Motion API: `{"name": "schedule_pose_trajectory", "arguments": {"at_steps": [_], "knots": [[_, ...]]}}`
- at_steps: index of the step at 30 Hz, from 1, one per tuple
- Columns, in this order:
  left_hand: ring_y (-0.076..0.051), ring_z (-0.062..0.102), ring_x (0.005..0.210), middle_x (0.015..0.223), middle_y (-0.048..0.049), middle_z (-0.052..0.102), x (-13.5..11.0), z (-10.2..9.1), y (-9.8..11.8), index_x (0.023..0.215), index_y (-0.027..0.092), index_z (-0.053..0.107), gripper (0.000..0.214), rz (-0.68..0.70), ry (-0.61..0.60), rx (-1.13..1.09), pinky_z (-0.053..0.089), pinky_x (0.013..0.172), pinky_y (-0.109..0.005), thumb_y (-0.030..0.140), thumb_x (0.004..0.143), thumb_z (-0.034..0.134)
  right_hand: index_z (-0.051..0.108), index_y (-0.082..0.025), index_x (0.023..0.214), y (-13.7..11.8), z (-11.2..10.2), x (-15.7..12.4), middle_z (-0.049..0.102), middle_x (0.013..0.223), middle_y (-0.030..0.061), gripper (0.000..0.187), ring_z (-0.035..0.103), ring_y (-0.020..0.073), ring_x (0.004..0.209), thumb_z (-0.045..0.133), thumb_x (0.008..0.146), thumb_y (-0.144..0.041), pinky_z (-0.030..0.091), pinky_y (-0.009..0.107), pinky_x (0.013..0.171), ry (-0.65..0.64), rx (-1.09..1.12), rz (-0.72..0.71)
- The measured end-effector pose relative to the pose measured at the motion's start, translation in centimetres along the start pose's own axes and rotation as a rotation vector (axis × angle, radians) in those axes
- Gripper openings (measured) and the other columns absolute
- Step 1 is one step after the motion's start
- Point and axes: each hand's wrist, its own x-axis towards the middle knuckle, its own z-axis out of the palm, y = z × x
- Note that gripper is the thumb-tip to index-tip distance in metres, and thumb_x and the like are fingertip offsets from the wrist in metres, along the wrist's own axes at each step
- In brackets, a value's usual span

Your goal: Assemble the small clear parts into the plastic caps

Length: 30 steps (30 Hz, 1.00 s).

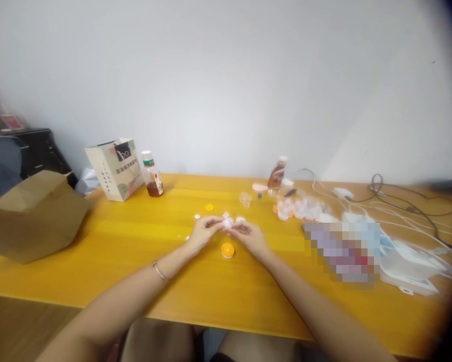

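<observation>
My left hand (203, 232) and my right hand (250, 235) meet over the middle of the yellow table (135, 261). Together their fingertips pinch a small white crinkled wrapper or packet (228, 222) held just above the tabletop. A bracelet sits on my left wrist. Directly below the hands lies a small orange round cup (228, 250). A few little white pieces (240, 219) and a small yellow disc (209, 206) lie on the table just beyond the fingers.
A brown paper bag (33, 216) lies at the left edge. At the back left stand a printed gift bag (114, 168) and a small bottle (152, 175). A tilted brown bottle (276, 174), a heap of small cups (301, 208), and white cables (399, 211) fill the right side.
</observation>
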Motion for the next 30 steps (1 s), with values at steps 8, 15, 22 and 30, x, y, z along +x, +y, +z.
{"name": "schedule_pose_trajectory", "arguments": {"at_steps": [8,15,22,30], "knots": [[-0.018,0.063,0.073,0.08,-0.0083,0.068,-0.23,0.38,-0.61,0.083,0.011,0.064,0.032,-0.014,0.029,-0.025,0.048,0.076,-0.033,0.032,0.059,0.069,0.063,-0.018,0.07,-0.29,0.5,-0.3,0.068,0.076,0.0022,0.018,0.064,0.0182,0.074,0.068,0.06,-0.033,0.049,0.033,0.077,0.046,-0.109,-0.044],[-0.02,0.062,0.083,0.09,-0.0102,0.067,-0.36,0.48,-0.48,0.087,0.012,0.064,0.034,-0.002,0.017,0.004,0.045,0.082,-0.034,0.031,0.06,0.069,0.063,-0.019,0.069,-0.32,0.76,-0.52,0.068,0.077,0.0019,0.015,0.063,0.018,0.076,0.065,0.063,-0.032,0.049,0.032,0.077,0.089,-0.175,-0.135],[-0.018,0.062,0.077,0.084,-0.008,0.067,-0.42,0.61,-0.22,0.082,0.012,0.064,0.028,0.042,0.062,0.042,0.046,0.078,-0.031,0.031,0.061,0.068,0.062,-0.02,0.077,-0.11,0.59,-0.36,0.066,0.082,0.0032,0.018,0.061,0.0171,0.077,0.062,0.065,-0.033,0.048,0.032,0.078,0.181,-0.228,-0.166],[-0.015,0.061,0.063,0.067,-0.0041,0.065,-0.68,0.93,0.29,0.077,0.012,0.061,0.025,0.021,0.031,0.012,0.048,0.066,-0.027,0.029,0.061,0.068,0.058,-0.021,0.087,0.04,0.51,-0.36,0.064,0.077,0.0022,0.02,0.059,0.015,0.072,0.059,0.068,-0.028,0.046,0.032,0.074,0.198,-0.401,-0.221]]}}
